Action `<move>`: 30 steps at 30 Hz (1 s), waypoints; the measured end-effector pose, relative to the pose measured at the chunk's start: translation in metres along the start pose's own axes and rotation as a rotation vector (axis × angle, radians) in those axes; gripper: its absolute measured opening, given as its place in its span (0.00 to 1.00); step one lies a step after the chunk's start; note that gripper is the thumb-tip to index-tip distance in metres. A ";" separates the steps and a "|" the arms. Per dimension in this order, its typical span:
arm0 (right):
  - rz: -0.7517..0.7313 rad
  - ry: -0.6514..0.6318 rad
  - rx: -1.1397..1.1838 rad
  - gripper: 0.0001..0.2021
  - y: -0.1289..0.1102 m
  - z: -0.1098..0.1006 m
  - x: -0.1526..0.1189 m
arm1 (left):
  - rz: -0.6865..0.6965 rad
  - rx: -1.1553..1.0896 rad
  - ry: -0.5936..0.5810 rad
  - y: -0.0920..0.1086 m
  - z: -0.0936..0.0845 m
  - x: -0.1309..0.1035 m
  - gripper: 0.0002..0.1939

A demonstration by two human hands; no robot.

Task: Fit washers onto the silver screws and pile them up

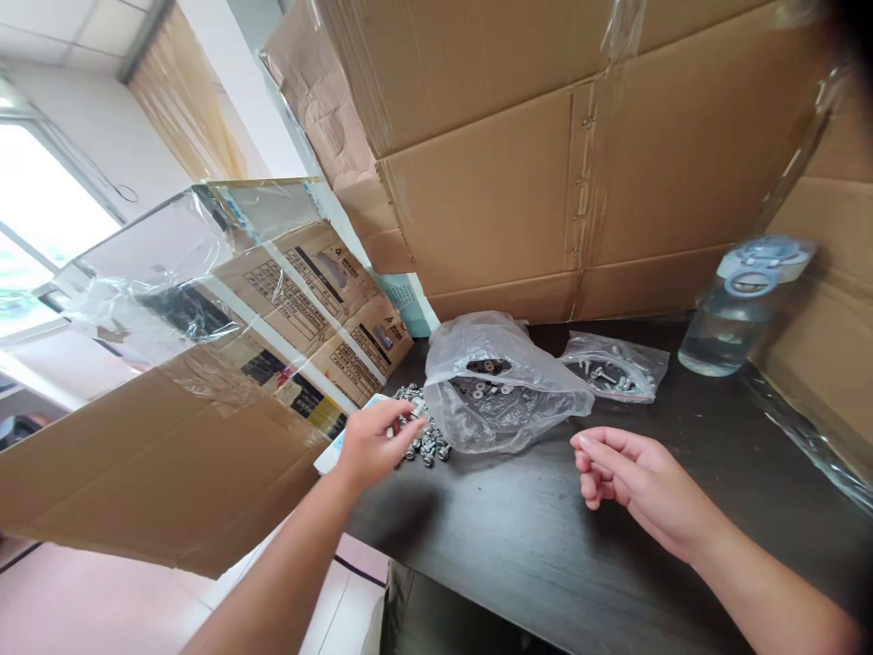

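Note:
My left hand (374, 444) reaches over a pile of small shiny metal bolts (429, 448), its thumb and fingers apart around the near edge of the pile. To the right of the pile, a clear plastic bag (470, 423) lies with its mouth toward me. Dark and silvery washers (481, 391) show inside it. Over the dark table (470, 537) my right hand (634, 482) has its thumb and forefinger pinched together and the other fingers curled. Whatever is in the pinch, if anything, is too small to make out. A zip bag (624, 371) of screws lies beyond it.
A water bottle (727, 314) stands at the back right. Tall cardboard panels (491, 200) wall the table's back and right side. On the left, a printed carton (300, 309) with a big open flap (156, 464) leans near my left forearm. The table's front edge runs below my hands.

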State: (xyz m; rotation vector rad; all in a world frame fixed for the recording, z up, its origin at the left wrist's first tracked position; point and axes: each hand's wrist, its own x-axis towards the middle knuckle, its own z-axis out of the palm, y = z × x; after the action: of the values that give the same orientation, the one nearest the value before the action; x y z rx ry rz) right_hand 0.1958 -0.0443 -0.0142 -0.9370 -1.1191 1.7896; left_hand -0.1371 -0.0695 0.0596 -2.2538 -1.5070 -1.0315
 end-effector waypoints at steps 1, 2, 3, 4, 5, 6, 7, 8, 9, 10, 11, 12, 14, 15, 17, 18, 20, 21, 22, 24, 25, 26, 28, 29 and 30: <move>-0.002 0.003 -0.011 0.21 0.000 0.000 0.000 | -0.087 0.070 -0.048 -0.013 -0.006 0.003 0.11; -0.005 0.006 -0.021 0.22 0.000 0.001 0.001 | -0.173 0.148 -0.139 -0.025 -0.010 0.007 0.13; -0.007 0.010 -0.031 0.22 0.000 0.001 0.001 | -0.247 0.219 -0.234 -0.036 -0.011 0.011 0.14; -0.007 0.016 -0.040 0.22 0.000 0.001 0.002 | -0.276 0.243 -0.271 -0.046 -0.011 0.015 0.15; -0.008 0.021 -0.047 0.22 0.000 0.001 0.002 | -0.292 0.256 -0.297 -0.054 -0.009 0.019 0.15; -0.008 0.025 -0.053 0.23 0.000 0.000 0.002 | -0.307 0.267 -0.327 -0.060 -0.006 0.023 0.16; -0.008 0.030 -0.057 0.23 0.000 0.000 0.003 | -0.322 0.275 -0.358 -0.066 -0.002 0.026 0.15; -0.010 0.034 -0.061 0.23 0.000 0.000 0.003 | -0.339 0.282 -0.390 -0.071 0.002 0.029 0.15; -0.011 0.038 -0.066 0.23 0.000 -0.001 0.003 | -0.355 0.290 -0.416 -0.075 0.006 0.031 0.15; -0.012 0.040 -0.069 0.23 0.000 -0.001 0.003 | -0.369 0.296 -0.436 -0.079 0.010 0.032 0.14; -0.014 0.042 -0.072 0.23 0.000 -0.001 0.003 | -0.381 0.301 -0.447 -0.082 0.012 0.032 0.14; -0.015 0.043 -0.074 0.23 0.000 -0.001 0.003 | -0.389 0.306 -0.447 -0.084 0.014 0.032 0.15; -0.018 0.046 -0.072 0.23 -0.001 -0.002 0.003 | -0.394 0.314 -0.409 -0.085 0.012 0.030 0.17; -0.021 0.049 -0.070 0.23 -0.002 -0.002 0.003 | -0.391 0.317 -0.372 -0.083 0.010 0.029 0.18; -0.031 0.062 -0.062 0.22 -0.004 -0.003 0.003 | -0.374 0.320 -0.278 -0.077 0.002 0.025 0.18; -0.042 0.072 -0.054 0.22 -0.006 -0.004 0.003 | -0.362 0.320 -0.224 -0.071 -0.002 0.023 0.19; -0.084 0.107 -0.023 0.22 -0.009 -0.005 0.003 | -0.324 0.303 -0.131 -0.055 -0.006 0.017 0.19; -0.114 0.135 -0.002 0.21 -0.012 -0.006 0.003 | -0.298 0.284 -0.106 -0.045 -0.007 0.014 0.19; -0.150 0.172 0.024 0.21 -0.015 -0.007 0.003 | -0.263 0.255 -0.097 -0.033 -0.005 0.012 0.20; -0.227 0.275 0.088 0.20 -0.021 -0.009 0.003 | -0.050 0.106 -0.083 -0.008 0.003 0.006 0.18; -0.270 0.328 0.126 0.20 -0.024 -0.010 0.003 | 0.103 0.019 -0.106 0.006 0.010 0.004 0.16; -0.308 0.370 0.167 0.19 -0.028 -0.011 0.003 | 0.236 -0.050 -0.136 0.020 0.019 0.002 0.14; -0.381 0.434 0.254 0.17 -0.034 -0.014 0.003 | 0.441 -0.163 -0.221 0.048 0.040 -0.001 0.14; -0.409 0.450 0.298 0.16 -0.037 -0.015 0.003 | 0.489 -0.195 -0.270 0.062 0.051 -0.001 0.15; -0.434 0.461 0.337 0.15 -0.039 -0.016 0.003 | 0.520 -0.224 -0.328 0.074 0.064 -0.001 0.15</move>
State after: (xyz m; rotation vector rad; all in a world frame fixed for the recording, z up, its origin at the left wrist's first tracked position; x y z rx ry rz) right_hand 0.2183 -0.0253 0.0157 -0.7753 -0.6391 1.2684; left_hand -0.0449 -0.0678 0.0265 -2.8633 -0.8352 -0.7258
